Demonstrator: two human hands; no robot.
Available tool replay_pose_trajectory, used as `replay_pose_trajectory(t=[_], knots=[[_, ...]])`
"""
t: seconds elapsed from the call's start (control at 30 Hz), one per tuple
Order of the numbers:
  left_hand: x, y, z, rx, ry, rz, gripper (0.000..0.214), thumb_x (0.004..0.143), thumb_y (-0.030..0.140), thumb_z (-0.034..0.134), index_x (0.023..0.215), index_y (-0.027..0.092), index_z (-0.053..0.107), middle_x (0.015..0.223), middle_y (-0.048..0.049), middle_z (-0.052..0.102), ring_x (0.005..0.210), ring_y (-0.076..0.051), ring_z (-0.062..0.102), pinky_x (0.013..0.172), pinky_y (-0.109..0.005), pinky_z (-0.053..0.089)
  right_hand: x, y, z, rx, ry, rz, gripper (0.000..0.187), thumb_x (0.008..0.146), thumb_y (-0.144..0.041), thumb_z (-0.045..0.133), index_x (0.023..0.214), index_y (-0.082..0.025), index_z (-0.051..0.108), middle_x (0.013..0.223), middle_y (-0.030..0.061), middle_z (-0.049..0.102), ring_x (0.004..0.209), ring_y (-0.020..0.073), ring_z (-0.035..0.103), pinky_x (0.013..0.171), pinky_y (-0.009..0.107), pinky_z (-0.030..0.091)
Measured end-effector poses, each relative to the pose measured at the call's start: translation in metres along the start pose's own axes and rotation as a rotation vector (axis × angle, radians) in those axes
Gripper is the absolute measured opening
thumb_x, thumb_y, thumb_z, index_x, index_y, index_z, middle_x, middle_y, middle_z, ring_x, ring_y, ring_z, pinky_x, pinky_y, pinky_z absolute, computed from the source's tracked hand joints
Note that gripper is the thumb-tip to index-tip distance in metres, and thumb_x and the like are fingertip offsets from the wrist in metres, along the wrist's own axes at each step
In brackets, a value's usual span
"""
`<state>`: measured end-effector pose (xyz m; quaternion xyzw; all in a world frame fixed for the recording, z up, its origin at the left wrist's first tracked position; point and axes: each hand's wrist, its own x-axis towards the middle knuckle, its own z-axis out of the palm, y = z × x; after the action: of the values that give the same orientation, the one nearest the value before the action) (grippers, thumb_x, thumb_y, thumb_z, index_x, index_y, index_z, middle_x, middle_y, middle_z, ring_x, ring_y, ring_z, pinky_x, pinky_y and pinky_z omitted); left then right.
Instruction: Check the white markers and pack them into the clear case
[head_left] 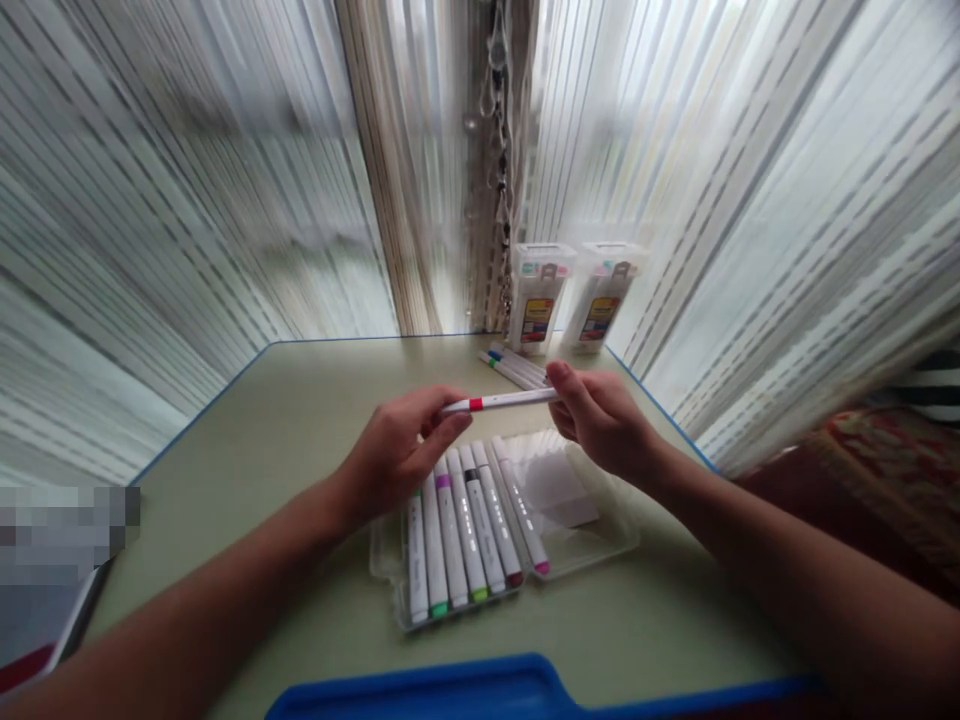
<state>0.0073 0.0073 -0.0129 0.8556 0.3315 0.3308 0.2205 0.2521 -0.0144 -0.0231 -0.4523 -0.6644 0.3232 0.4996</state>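
- Head view: left hand (397, 438) and right hand (606, 415) pinch opposite ends of the red-banded marker (514, 400), raised near the far edge of the clear case (619, 537) on the tabletop (300, 400)
- Loosened fingertips could let it drop and roll
- Dipping either hand might nudge the pink-tipped marker (522, 505)

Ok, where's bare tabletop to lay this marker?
Bare: left of the loose markers, between the left hand and the curtain; also between the open case and the blue front rim. Crowded: before the upright boxes, and the case's marker-filled left half.
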Motion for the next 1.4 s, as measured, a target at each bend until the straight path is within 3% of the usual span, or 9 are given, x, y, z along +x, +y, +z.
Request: replay_pose_trajectory(t=[0.13, 0.33, 0.47, 0.6, 0.77, 0.93, 1.27, 1.4], knots=[[0.000, 0.000, 0.000, 0.110, -0.063, 0.118, 0.028, 0.101, 0.034, 0.046, 0.094, 0.016, 0.065, 0.076, -0.0015, 0.065, 0.067, -0.012, 0.058, 0.066, -0.023, 0.045, -0.002, 0.002, -0.001, -0.013, 0.022, 0.010, 0.064, 0.098, -0.066, 0.042, 0.052, -0.023, 0.035, 0.045, -0.0048, 0.032, 0.040, 0.0078, 0.031, 0.040, 0.025, 0.022], [-0.003, 0.003, -0.002, 0.129, 0.057, 0.071, 0.025, 0.099, 0.035, 0.047, 0.095, 0.019, 0.065, 0.063, 0.0030, 0.059, 0.054, -0.011, 0.053, 0.057, -0.023, 0.042, -0.005, -0.007, 0.001, 0.026, 0.005, -0.017, 0.056, 0.099, -0.060, 0.047, 0.059, -0.022, 0.045, 0.049, -0.0037, 0.041, 0.043, 0.0093, 0.036, 0.040, 0.024, 0.030], [-0.003, 0.000, -0.002, 0.114, 0.136, 0.038, 0.020, 0.098, 0.033, 0.049, 0.095, 0.020, 0.065, 0.060, 0.0050, 0.057, 0.051, -0.010, 0.052, 0.055, -0.022, 0.041, -0.006, -0.012, 0.000, 0.010, 0.012, -0.094, 0.032, 0.100, -0.046, 0.054, 0.086, -0.019, 0.064, 0.060, -0.0025, 0.057, 0.049, 0.0092, 0.048, 0.043, 0.022, 0.037], [-0.002, -0.002, -0.001, 0.083, 0.165, 0.014, 0.019, 0.097, 0.032, 0.052, 0.097, 0.019, 0.065, 0.061, 0.0052, 0.058, 0.051, -0.009, 0.051, 0.053, -0.022, 0.040, -0.007, -0.013, 0.001, 0.067, 0.062, -0.140, 0.015, 0.096, -0.031, 0.064, 0.103, -0.019, 0.069, 0.076, 0.0010, 0.070, 0.054, 0.0095, 0.058, 0.043, 0.022, 0.044], [-0.003, -0.002, 0.002, -0.033, 0.166, -0.052, 0.023, 0.098, 0.034, 0.048, 0.099, 0.018, 0.065, 0.059, 0.0048, 0.058, 0.049, -0.009, 0.050, 0.050, -0.021, 0.040, -0.010, -0.018, 0.005, 0.098, 0.088, -0.155, 0.017, 0.094, -0.023, 0.065, 0.110, -0.019, 0.070, 0.070, -0.0001, 0.070, 0.057, 0.0125, 0.065, 0.043, 0.023, 0.051], [-0.005, -0.004, 0.004, -0.122, 0.215, -0.064, 0.023, 0.099, 0.032, 0.047, 0.102, 0.017, 0.063, 0.063, 0.0033, 0.062, 0.052, -0.009, 0.055, 0.051, -0.020, 0.043, -0.012, -0.021, 0.006, 0.116, 0.054, -0.175, 0.022, 0.095, -0.019, 0.063, 0.116, -0.021, 0.069, 0.090, 0.0037, 0.076, 0.061, 0.0126, 0.069, 0.044, 0.024, 0.055], [-0.008, 0.003, 0.005, -0.050, 0.326, -0.007, 0.019, 0.099, 0.027, 0.049, 0.101, 0.015, 0.064, 0.063, 0.0046, 0.060, 0.051, -0.007, 0.053, 0.051, -0.018, 0.043, -0.015, -0.016, 0.007, 0.133, 0.035, -0.171, 0.019, 0.097, -0.019, 0.062, 0.115, -0.022, 0.067, 0.095, 0.0044, 0.076, 0.059, 0.0110, 0.067, 0.046, 0.023, 0.055], [-0.008, 0.001, 0.005, -0.056, 0.317, 0.037, 0.018, 0.098, 0.025, 0.050, 0.103, 0.014, 0.064, 0.065, 0.0037, 0.063, 0.054, -0.007, 0.058, 0.055, -0.018, 0.047, -0.016, -0.017, 0.006, 0.135, 0.050, -0.165, 0.019, 0.097, -0.019, 0.063, 0.114, -0.022, 0.067, 0.092, 0.0034, 0.075, 0.057, 0.0103, 0.066, 0.046, 0.023, 0.055]])
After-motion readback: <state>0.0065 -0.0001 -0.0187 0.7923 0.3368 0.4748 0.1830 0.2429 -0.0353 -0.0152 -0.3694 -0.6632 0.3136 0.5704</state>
